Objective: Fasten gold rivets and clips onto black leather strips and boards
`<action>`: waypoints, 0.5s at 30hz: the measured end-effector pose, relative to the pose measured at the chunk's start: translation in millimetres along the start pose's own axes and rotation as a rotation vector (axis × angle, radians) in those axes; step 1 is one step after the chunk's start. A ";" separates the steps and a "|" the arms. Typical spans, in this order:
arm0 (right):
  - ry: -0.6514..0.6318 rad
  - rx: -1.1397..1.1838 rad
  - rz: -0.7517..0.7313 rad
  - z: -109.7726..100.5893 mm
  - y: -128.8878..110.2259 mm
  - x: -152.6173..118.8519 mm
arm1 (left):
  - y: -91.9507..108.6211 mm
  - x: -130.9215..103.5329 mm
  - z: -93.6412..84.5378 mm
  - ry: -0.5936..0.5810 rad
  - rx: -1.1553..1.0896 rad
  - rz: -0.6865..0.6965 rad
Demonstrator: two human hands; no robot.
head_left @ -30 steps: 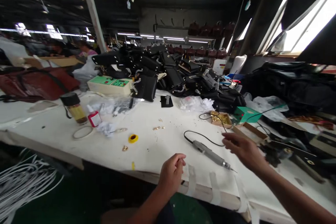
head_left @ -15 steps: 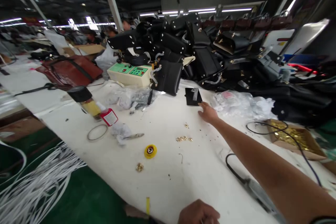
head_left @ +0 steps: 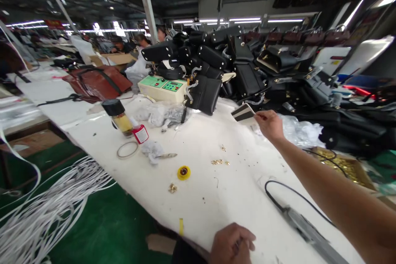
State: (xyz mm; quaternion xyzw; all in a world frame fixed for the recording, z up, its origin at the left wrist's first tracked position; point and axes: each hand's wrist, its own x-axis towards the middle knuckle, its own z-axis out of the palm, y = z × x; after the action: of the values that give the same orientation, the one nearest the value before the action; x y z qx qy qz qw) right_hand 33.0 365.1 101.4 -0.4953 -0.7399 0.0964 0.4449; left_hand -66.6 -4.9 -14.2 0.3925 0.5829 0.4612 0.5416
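Far across the white table (head_left: pixel 198 189), my right hand (head_left: pixel 269 124) pinches the corner of a small flat panel (head_left: pixel 243 112). The panel is tilted up off the tabletop and shows broad dark bands with pale edges. At the near edge, my left hand (head_left: pixel 232 242) is closed with curled fingers; whatever may be inside is hidden. Between the hands lie a row of small gold metal fittings (head_left: pixel 220 162), a yellow spool (head_left: pixel 183 173) and a little gold heap (head_left: pixel 172 188).
Black bags (head_left: pixel 204 95) are piled along the back beside a cream control box (head_left: pixel 162 89). A black-capped jar (head_left: pixel 119 117) and red bottle (head_left: pixel 140 134) stand left. Crumpled plastic (head_left: pixel 305 132), a box of gold parts (head_left: pixel 343 165) and a corded grey tool (head_left: pixel 309 231) lie right.
My right hand has taken hold of the flat panel and raised it, turning its banded face into view. The left hand stays by the near edge. The view has shifted slightly.
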 end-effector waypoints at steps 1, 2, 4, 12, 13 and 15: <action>0.014 0.028 0.013 -19.9 -11.9 -8.9 | 6.9 -2.3 0.8 0.012 -0.053 -0.020; 0.021 0.090 0.045 -39.3 -24.6 -21.2 | 14.0 -5.4 1.2 0.026 -0.119 -0.037; -0.008 0.327 0.160 -75.3 -51.0 -56.5 | 26.9 -15.6 0.8 0.062 -0.272 -0.041; -0.283 0.903 0.617 -145.7 -126.7 -289.3 | 39.2 -103.3 -19.3 0.250 -0.933 0.097; -0.351 0.891 0.654 -145.2 -132.3 -318.2 | 37.9 -115.5 -24.8 0.337 -0.968 0.134; -0.522 0.842 0.702 -142.1 -141.5 -365.2 | 32.4 -138.3 -38.6 0.539 -0.983 0.158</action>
State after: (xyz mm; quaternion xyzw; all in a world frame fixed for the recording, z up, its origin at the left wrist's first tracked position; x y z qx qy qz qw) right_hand 90.0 -45.7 61.7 -0.4511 -0.5154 0.6401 0.3482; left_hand -91.8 -133.1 53.7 0.0048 0.3861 0.8014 0.4567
